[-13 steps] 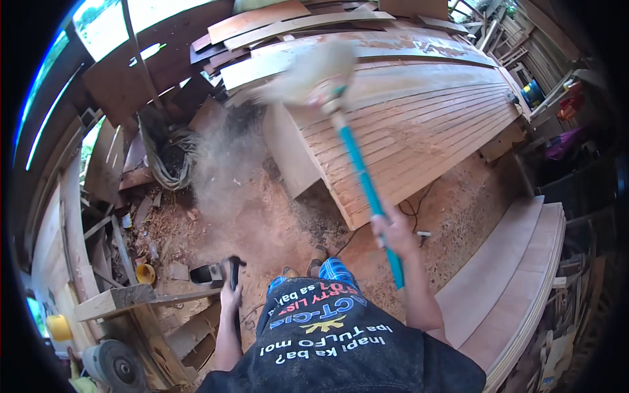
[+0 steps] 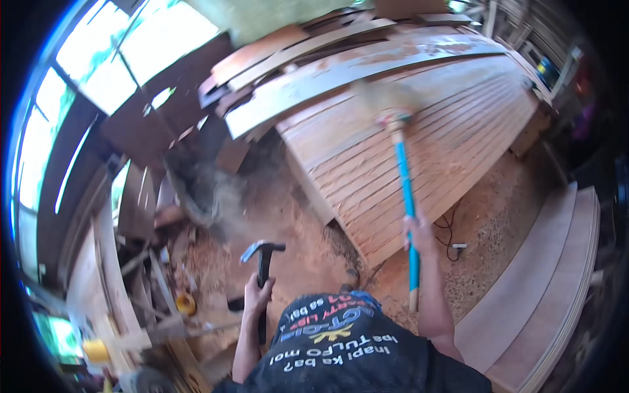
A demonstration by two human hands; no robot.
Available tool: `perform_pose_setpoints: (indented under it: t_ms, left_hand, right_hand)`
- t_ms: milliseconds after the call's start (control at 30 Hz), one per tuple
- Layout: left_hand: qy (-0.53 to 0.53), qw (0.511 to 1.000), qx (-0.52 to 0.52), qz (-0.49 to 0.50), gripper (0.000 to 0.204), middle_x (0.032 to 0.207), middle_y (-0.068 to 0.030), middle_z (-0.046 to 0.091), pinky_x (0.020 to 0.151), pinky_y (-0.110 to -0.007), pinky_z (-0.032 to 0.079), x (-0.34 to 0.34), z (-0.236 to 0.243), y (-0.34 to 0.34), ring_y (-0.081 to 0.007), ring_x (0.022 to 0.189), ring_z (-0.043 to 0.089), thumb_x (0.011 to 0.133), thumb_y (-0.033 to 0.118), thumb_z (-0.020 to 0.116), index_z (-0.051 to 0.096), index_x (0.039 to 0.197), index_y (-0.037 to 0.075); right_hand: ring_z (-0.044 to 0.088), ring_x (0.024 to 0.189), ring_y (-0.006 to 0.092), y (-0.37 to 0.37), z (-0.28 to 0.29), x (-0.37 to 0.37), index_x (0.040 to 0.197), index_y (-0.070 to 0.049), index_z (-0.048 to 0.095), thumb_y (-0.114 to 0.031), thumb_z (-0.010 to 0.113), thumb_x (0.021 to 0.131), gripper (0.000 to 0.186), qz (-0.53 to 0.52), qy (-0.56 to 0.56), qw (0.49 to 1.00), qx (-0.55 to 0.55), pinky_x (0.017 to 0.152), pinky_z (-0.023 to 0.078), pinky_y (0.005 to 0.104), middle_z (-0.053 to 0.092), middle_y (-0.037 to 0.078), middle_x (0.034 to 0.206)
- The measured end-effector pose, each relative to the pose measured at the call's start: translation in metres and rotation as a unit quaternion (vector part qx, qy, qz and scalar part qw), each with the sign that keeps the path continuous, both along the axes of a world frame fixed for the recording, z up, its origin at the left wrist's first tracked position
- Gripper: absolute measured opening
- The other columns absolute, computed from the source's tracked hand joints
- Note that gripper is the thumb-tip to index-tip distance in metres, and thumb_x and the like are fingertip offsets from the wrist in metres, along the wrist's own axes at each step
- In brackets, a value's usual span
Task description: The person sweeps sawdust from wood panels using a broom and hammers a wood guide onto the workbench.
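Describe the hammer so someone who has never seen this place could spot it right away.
Start at the big slatted wooden panel lying across the sawdust floor, then look to its lower left. There the left hand holds a dark claw hammer upright, head on top; unlike the blue-handled broom in the right hand, it is short and all dark.

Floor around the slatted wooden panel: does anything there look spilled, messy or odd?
Yes. Sawdust covers the floor left of the panel, and a dust cloud hangs above it. A black cable lies loose on the floor near the panel's lower edge. Offcuts are piled untidily on the left.
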State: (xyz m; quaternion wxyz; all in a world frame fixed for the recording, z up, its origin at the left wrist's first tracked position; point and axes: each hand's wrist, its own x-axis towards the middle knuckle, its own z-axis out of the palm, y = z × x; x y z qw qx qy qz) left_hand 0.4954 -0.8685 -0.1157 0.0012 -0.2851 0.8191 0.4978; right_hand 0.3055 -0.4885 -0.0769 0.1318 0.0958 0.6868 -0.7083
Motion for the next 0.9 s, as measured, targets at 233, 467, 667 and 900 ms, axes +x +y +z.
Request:
perform_pose_setpoints:
  t_ms: [233, 467, 667, 900]
  left_hand:
    - [-0.025, 0.989, 0.051, -0.137, 0.019, 0.064, -0.0012, 0.053, 0.043, -0.025, 0.043, -0.088, 0.038, 0.004, -0.0097, 0.05, 0.053, 0.083, 0.017, 0.065, 0.052, 0.088, 0.003]
    - [0.037, 0.952, 0.111, -0.284, 0.031, 0.07, -0.0027, 0.053, 0.047, -0.025, 0.044, -0.21, 0.063, 0.015, -0.0097, 0.054, 0.054, 0.083, 0.018, 0.065, 0.049, 0.103, 0.001]
    - [0.113, 0.897, 0.172, -0.391, 0.046, 0.07, -0.0024, 0.056, 0.048, -0.025, 0.043, -0.31, 0.055, -0.01, -0.009, 0.054, 0.053, 0.081, 0.019, 0.067, 0.047, 0.116, -0.002]
    - [0.131, 0.906, 0.013, -0.402, 0.049, 0.074, -0.0082, 0.058, 0.048, -0.028, 0.045, -0.426, 0.092, -0.089, -0.0125, 0.054, 0.055, 0.079, 0.015, 0.066, 0.045, 0.12, -0.002]
  right_hand:
    - [0.046, 0.043, 0.0073, -0.017, 0.001, 0.019, 0.143, -0.01, 0.027, -0.009, 0.051, 0.089, 0.059, 0.02, 0.092, 0.99, -0.104, 0.037, 0.041, 0.0218, 0.048, 0.0, 0.063]
    - [0.063, 0.088, 0.0303, 0.026, 0.014, -0.052, 0.139, -0.004, 0.035, -0.015, 0.056, 0.086, 0.058, -0.209, 0.109, 0.885, 0.401, 0.077, 0.052, 0.0425, 0.062, 0.02, 0.103]
    - [0.032, 0.132, 0.0357, -0.039, -0.026, -0.012, 0.126, -0.001, 0.051, -0.013, 0.057, 0.082, 0.046, -0.129, 0.201, 0.779, 0.58, 0.109, 0.028, 0.0435, 0.04, 0.018, 0.139]
    - [0.031, 0.133, 0.0361, -0.036, -0.04, -0.006, 0.117, -0.004, 0.06, 0.0, 0.053, 0.081, 0.036, -0.234, 0.207, 0.803, 0.508, 0.108, 0.031, 0.041, 0.054, 0.011, 0.129]
